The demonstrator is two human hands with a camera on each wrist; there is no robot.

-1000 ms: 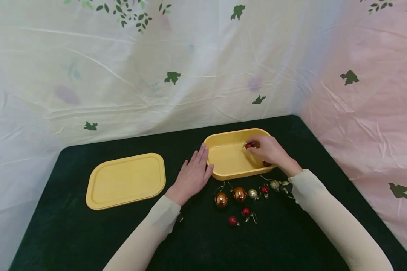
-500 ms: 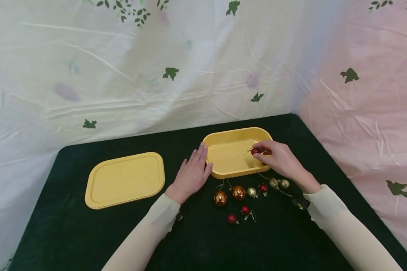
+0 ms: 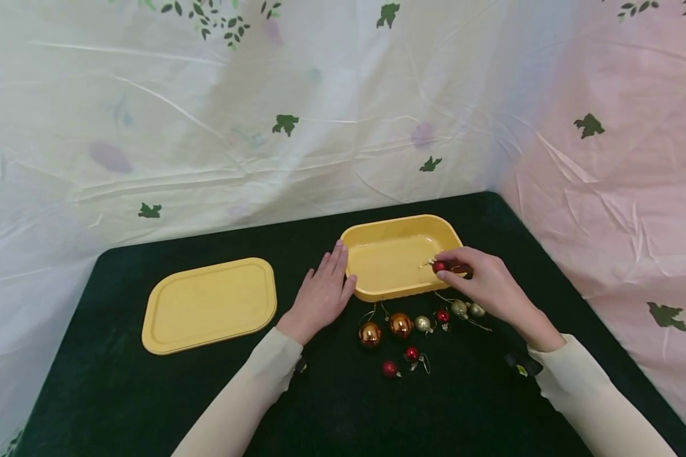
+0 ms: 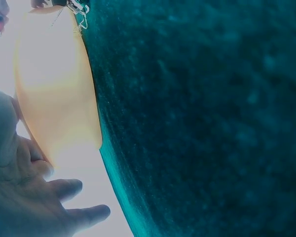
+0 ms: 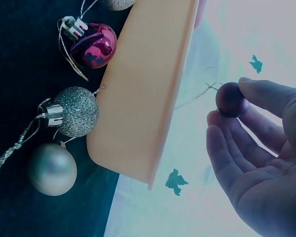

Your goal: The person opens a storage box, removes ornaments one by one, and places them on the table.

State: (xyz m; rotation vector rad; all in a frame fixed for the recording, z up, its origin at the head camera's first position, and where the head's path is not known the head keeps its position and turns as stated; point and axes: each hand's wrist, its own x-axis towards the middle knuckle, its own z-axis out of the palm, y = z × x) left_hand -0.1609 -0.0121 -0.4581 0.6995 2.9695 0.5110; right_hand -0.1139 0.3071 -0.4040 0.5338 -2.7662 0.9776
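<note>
Between thumb and fingers, my right hand [image 3: 494,285] pinches a small red Christmas bauble [image 3: 439,267] with a string loop, above the right front corner of a yellow box [image 3: 377,295]. The right wrist view shows the bauble [image 5: 232,100] dark and raised past the box wall [image 5: 138,84]. My left hand [image 3: 319,297] rests against the box's left end with its fingers extended. In front of the box lie two shiny orange baubles [image 3: 401,325], several gold or silver ones such as a glittery bauble [image 3: 423,324], and a few red ones [image 3: 443,316].
A flat yellow lid [image 3: 210,306] lies on the dark green tablecloth [image 3: 343,406], left of the left hand. Two red baubles [image 3: 389,369] sit nearer the front. Behind the table hangs a pale patterned curtain [image 3: 217,139]; a pinkish one [image 3: 623,209] is at the right.
My right hand has moved right and nearer, carrying the red bauble from over the box's middle to its right front corner. My left hand stays against the box.
</note>
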